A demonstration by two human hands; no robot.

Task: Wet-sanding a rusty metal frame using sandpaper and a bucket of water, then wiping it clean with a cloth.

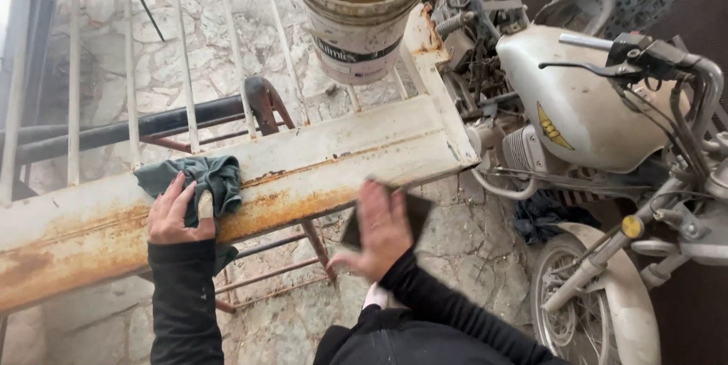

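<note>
Landmark: rusty white metal gate frame [318,156], lying flat on reddish stands [267,103], its thick bottom rail running across the view. Left hand [176,217] sat on the rail's near edge, fingers curled over and pressing a bunched green rag [203,179] onto the metal; it looked like it steadied the frame as much as gripped the cloth. Right hand [381,230] was flat, fingers spread, palm pushing a dark sheet [413,213], likely sandpaper, against the rail's front face right of the rag, beside the rust streaks. The flat palm probably spread pressure over the sheet. Both sleeves black. A dirty white bucket [358,12] rested on the frame's far bars, above the rail's right end, holding murky liquid. A dusty white motorcycle [584,107] was parked just right of the frame's end, touching or nearly so, cannot tell. Stone-paved floor [455,243] under the frame.
</note>
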